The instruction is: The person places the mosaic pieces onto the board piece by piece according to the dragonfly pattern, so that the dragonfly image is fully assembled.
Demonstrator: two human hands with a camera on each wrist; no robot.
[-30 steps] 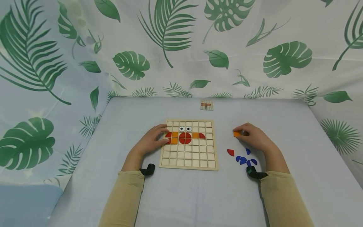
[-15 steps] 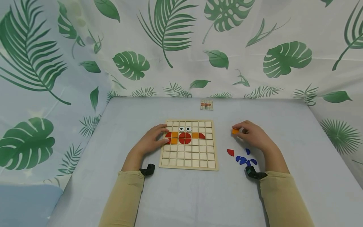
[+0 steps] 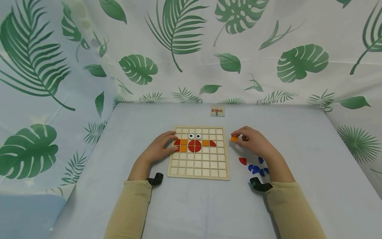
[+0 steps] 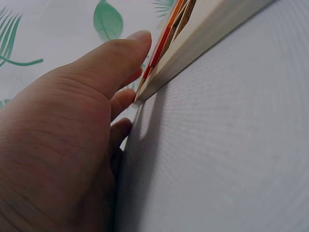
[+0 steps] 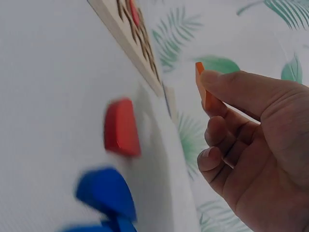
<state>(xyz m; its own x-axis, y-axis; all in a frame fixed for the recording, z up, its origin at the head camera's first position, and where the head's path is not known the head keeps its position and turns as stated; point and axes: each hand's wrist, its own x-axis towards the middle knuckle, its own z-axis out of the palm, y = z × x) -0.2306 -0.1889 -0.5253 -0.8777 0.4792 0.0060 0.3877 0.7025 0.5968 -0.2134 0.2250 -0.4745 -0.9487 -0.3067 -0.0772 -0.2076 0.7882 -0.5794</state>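
My right hand (image 3: 254,141) pinches an orange square tile (image 3: 234,138) between thumb and fingertips, just off the right edge of the wooden grid board (image 3: 198,163). In the right wrist view the tile (image 5: 202,87) is seen nearly edge-on. My left hand (image 3: 159,145) rests at the board's left edge, fingers and thumb extended over the rim by red and orange tiles. On the board lie two white eye discs (image 3: 195,136), a red circle of quarter pieces (image 3: 195,145) in the middle, and an orange square (image 3: 205,142) beside a red quarter piece (image 3: 212,143).
A loose red quarter piece (image 3: 243,161) lies right of the board. Several blue rounded pieces (image 3: 255,169) are grouped near it, by the right forearm. Behind the board is a small pattern card (image 3: 217,111). Leaf-printed cloth (image 3: 191,49) hangs at the back and sides.
The right hand has carried the orange tile leftward, closer to the board's right edge. My left hand stays at the left rim, and the tiles on the board are unchanged.
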